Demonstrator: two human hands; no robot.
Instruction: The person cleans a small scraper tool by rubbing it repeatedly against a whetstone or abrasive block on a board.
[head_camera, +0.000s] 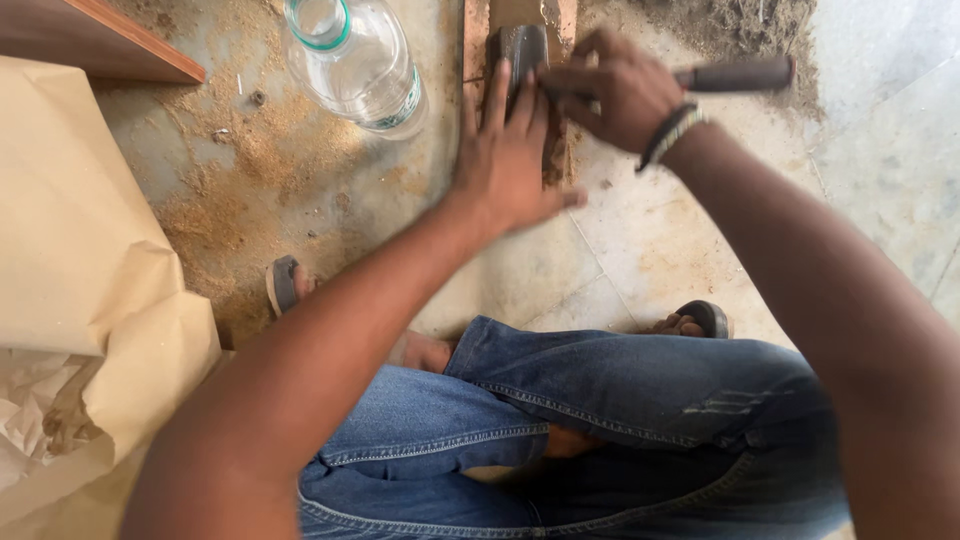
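Head view: brown paper (80, 260) at left, jeans (600, 430) below, sawdust (270, 160) over floor, bottle (355, 60) lying near top. Dark stone (522, 45) on wood strip (476, 40) straight ahead of both hands, long axis running away. Left hand (505, 160) nearer, flat, fingers spread, pressing a blade onto stone. Right hand (610, 90) clenched round chisel (735, 75), handle pointing right

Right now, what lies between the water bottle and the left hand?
Head view: only bare floor dusted with sawdust separates the water bottle from the left hand.
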